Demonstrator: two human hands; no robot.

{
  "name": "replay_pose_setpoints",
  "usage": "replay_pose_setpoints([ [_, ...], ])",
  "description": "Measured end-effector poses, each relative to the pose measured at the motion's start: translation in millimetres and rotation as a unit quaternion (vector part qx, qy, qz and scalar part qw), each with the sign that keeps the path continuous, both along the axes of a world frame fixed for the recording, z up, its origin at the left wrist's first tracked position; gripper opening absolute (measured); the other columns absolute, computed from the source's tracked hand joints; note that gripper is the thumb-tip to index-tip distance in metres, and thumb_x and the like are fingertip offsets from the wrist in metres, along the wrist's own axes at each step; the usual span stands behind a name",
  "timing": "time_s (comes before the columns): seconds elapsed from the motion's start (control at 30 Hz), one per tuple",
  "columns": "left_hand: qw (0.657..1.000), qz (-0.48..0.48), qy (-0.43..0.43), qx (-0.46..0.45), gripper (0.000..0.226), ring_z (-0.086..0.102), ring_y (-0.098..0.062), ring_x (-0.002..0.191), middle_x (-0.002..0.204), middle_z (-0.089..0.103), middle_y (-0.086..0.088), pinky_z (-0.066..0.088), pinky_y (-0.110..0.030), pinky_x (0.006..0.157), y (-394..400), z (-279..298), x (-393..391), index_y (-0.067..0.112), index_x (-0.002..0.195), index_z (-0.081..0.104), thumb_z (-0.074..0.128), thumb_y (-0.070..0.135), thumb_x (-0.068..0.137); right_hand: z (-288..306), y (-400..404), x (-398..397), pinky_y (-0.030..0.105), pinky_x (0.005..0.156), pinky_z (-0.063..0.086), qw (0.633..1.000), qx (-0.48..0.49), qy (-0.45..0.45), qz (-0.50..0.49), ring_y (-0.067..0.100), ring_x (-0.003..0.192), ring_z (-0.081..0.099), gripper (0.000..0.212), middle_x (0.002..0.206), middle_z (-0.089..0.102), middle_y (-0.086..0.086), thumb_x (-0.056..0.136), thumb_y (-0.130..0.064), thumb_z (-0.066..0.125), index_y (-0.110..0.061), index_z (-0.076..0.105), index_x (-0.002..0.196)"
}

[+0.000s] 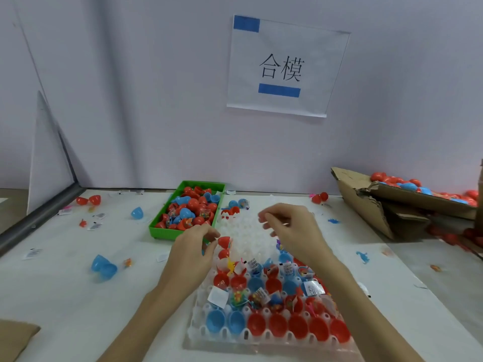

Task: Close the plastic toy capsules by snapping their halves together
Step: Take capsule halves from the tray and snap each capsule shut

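The left hand point(193, 246) pinched a red capsule point(224, 242) at its fingertips, fingers curled round its left side, holding it just above the left edge of the clear plastic tray point(198, 327). The capsule's two red halves sat one above the other, so its long axis ran roughly toward and away from the camera, rounded end pointing toward the wall; whether the halves were fully snapped together could not be told. The right hand point(290, 228) hovered over the tray's far, unfilled pockets, fingers loosely bent and spread, gripping nothing visible.

In the tray's near rows stood open red halves point(298, 326) and blue halves point(215, 321), cups facing up, some holding small toys and paper slips point(217, 296). Just left of the tray's far end lay a green bin point(156, 228) heaped with red and blue capsules, nearly touching the left hand's knuckles. To the left, the white tabletop point(65, 296) offered open room, dotted with a loose blue capsule point(104, 267) and scraps. On the right, a torn cardboard box point(366, 202) of capsules stood well apart from the tray.
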State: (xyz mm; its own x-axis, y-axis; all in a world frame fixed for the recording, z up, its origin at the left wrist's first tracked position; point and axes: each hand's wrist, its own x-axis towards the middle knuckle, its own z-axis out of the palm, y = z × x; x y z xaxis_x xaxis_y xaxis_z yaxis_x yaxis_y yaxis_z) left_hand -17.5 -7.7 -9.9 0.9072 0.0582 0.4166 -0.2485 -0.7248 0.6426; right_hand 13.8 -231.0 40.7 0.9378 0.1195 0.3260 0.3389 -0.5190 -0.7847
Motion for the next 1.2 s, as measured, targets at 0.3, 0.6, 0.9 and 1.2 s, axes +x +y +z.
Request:
replay_pose_setpoints([
  [0.3, 0.998, -0.045, -0.021, 0.044, 0.020, 0.058, -0.005, 0.109, 0.114, 0.066, 0.010, 0.043, -0.017, 0.097, -1.5, -10.9, 1.4, 0.021, 0.118, 0.070, 0.063, 0.012, 0.102, -17.3, -61.5, -13.1, 0.005, 0.070, 0.045, 0.986, -0.079, -0.078, -0.125, -0.002, 0.087, 0.064, 0.018, 0.099, 0.073, -0.013, 0.099, -0.011, 0.065, -0.023, 0.076, 0.105],
  [0.6, 0.996, -0.061, -0.022, 0.060, 0.027, 0.056, -0.003, 0.116, 0.122, 0.066, 0.010, 0.040, -0.015, 0.102, -2.7, -11.7, -0.1, 0.021, 0.122, 0.071, 0.055, 0.008, 0.105, -24.7, -70.8, -6.4, 0.033, 0.088, 0.054, 0.977, -0.181, -0.050, -0.101, 0.013, 0.099, 0.059, 0.020, 0.114, 0.071, -0.008, 0.098, -0.018, 0.068, -0.028, 0.079, 0.112],
  [0.9, 0.996, -0.032, -0.056, 0.062, 0.020, 0.051, -0.009, 0.121, 0.125, 0.059, 0.005, 0.039, -0.021, 0.105, -5.9, -4.9, -0.2, 0.017, 0.120, 0.072, 0.060, 0.013, 0.103, -27.4, -48.2, 6.0, 0.028, 0.096, 0.036, 0.961, -0.258, -0.004, -0.104, 0.020, 0.122, 0.049, 0.016, 0.122, 0.069, -0.006, 0.099, -0.025, 0.068, -0.024, 0.081, 0.107],
  [1.2, 0.996, -0.030, -0.055, 0.056, 0.018, 0.050, -0.009, 0.120, 0.123, 0.058, 0.004, 0.038, -0.020, 0.104, -9.1, 0.5, -3.8, 0.016, 0.117, 0.073, 0.063, 0.015, 0.102, -28.9, -41.4, 8.7, 0.028, 0.083, 0.033, 0.957, -0.257, 0.046, -0.129, 0.022, 0.123, 0.043, 0.012, 0.124, 0.065, -0.003, 0.092, -0.036, 0.075, -0.027, 0.079, 0.098],
])
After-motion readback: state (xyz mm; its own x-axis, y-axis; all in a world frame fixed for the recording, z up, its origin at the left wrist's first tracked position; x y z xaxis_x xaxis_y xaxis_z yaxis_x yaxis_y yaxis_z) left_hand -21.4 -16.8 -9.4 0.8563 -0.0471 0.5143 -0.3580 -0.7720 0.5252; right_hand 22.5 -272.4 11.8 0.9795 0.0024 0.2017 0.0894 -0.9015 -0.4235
